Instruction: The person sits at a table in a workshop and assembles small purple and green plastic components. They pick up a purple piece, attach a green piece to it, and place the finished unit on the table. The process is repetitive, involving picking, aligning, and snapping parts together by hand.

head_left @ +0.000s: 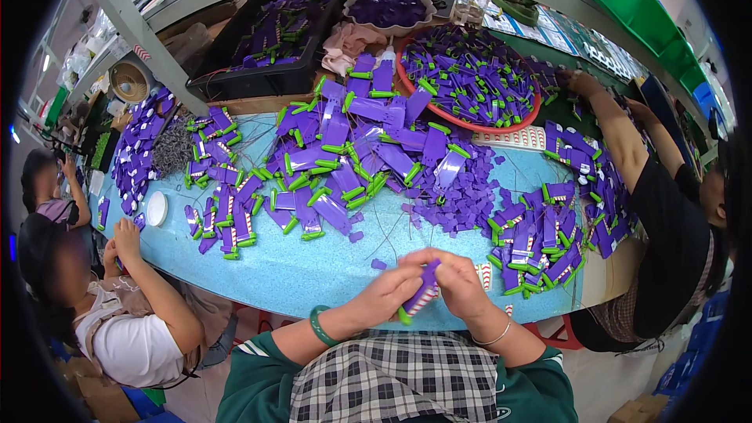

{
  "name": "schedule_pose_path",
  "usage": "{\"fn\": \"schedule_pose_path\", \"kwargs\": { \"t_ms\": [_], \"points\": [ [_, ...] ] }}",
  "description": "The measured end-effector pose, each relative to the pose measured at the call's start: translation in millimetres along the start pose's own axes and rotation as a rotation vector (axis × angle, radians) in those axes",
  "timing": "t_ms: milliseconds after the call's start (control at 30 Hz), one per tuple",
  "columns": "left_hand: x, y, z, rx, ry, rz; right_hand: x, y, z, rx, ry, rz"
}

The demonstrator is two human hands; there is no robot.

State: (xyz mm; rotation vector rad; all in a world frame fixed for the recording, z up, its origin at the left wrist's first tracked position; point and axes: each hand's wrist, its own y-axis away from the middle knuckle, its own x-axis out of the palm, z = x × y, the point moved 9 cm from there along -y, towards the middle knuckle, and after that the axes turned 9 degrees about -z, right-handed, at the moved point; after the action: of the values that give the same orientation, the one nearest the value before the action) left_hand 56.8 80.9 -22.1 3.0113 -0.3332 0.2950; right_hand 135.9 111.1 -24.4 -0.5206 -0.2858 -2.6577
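– L hand (384, 291) & R hand (464, 286): state?
– Both curled narrow. L pinches purple piece (425, 285) at its L side; R fingertips on upper R edge, exact grip partly hidden.
– Posn of piece?
– Betw. hands, over near edge of blue tabletop (274, 283). Tilted, green end (404, 316) low & L, red/wht striped strip (423, 298) facing cam. Loose purple chip (379, 264) just beyond L hand.

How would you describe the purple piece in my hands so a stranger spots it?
Start at the blue table, at its near edge's middle. There your left hand and right hand hold the purple piece, green end toward the picture's lower left. Unlike the piled pieces beyond, it is held.
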Motion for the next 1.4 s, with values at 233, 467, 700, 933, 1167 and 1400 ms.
{"fn": "schedule_pose_path", "kwargs": {
  "t_ms": [233,467,700,933,1167,1400],
  "points": [
    [-1,34,-98,1.192,-1.031,-0.138,-6,-1,-3,0.169,-0.059,-0.01],
    [10,48,-79,1.358,-1.007,-0.07,-6,-4,-6,0.168,-0.059,-0.073],
    [11,62,-78,1.454,-0.966,-0.04,10,4,-23,0.377,-0.108,0.013],
    [13,60,-80,1.359,-0.991,-0.011,12,31,-32,0.504,-0.035,0.063],
    [-5,40,-74,1.162,-0.866,-0.133,-20,33,-2,0.068,0.255,0.076],
    [-9,-30,-52,0.628,-0.645,-0.021,-37,18,26,-0.301,0.59,-0.213]
  ]
}}
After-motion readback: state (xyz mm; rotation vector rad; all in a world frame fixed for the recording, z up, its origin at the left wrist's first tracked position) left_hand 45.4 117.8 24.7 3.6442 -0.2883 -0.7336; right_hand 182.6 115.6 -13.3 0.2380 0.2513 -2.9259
